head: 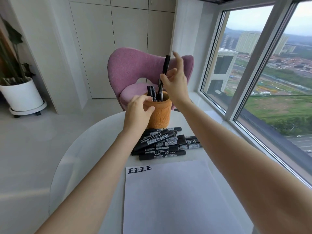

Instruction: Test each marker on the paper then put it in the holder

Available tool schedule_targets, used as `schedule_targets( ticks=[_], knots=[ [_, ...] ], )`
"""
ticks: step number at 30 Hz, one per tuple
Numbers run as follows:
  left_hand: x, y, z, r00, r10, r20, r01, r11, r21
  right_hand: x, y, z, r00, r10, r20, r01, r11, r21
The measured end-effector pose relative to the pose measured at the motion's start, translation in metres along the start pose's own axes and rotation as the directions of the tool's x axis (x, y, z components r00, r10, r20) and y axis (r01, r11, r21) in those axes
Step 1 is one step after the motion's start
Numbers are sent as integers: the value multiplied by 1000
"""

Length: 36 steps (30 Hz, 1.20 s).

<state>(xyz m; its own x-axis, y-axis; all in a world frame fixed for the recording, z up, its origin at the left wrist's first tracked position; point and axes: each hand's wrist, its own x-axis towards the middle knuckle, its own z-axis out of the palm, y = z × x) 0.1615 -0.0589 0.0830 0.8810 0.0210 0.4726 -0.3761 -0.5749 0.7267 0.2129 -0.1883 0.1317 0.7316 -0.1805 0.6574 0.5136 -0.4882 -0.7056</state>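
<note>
Right hand (175, 81) raised over holder (162, 115), thumb and fingers pinching black marker (166, 65) mid-barrel, one finger stretched upward. Marker near upright, lower end inside holder mouth beside other markers (151, 92) standing there. Left hand (138, 110) curled round holder's near-left rim and wall. Pile of markers (165, 144) on table (94, 141), between holder and paper (168, 196). Four black marks at paper's top-left corner. Pink chair (131, 65) behind table.
</note>
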Motion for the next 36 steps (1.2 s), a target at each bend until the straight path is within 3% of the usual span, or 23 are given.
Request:
schedule_targets(
  ticks=[4,10,13,18,20,29,33,36],
  knots=[
    [6,-4,4,1000,12,5,-12,999,47,-5,13,4,992,12,129,13,982,-189],
    [9,-8,7,999,35,-16,-34,997,64,-11,34,9,987,75,141,-35,963,-268],
    [11,-8,9,999,39,-21,-38,997,70,-7,40,11,986,104,128,-76,977,-200],
    [9,-10,12,999,46,-19,-45,997,68,2,38,14,919,327,219,-338,941,13],
    [8,-11,12,999,51,-19,-50,996,72,4,37,13,907,349,235,-366,930,36],
    [8,-12,12,998,63,-18,-62,997,51,-3,39,12,922,257,290,-277,961,30],
    [6,-13,13,997,70,-18,-69,997,42,-2,46,22,948,188,258,-161,979,-121],
    [5,-15,12,997,83,-10,-82,996,36,-5,44,19,975,126,181,-105,987,-121]
  ],
)
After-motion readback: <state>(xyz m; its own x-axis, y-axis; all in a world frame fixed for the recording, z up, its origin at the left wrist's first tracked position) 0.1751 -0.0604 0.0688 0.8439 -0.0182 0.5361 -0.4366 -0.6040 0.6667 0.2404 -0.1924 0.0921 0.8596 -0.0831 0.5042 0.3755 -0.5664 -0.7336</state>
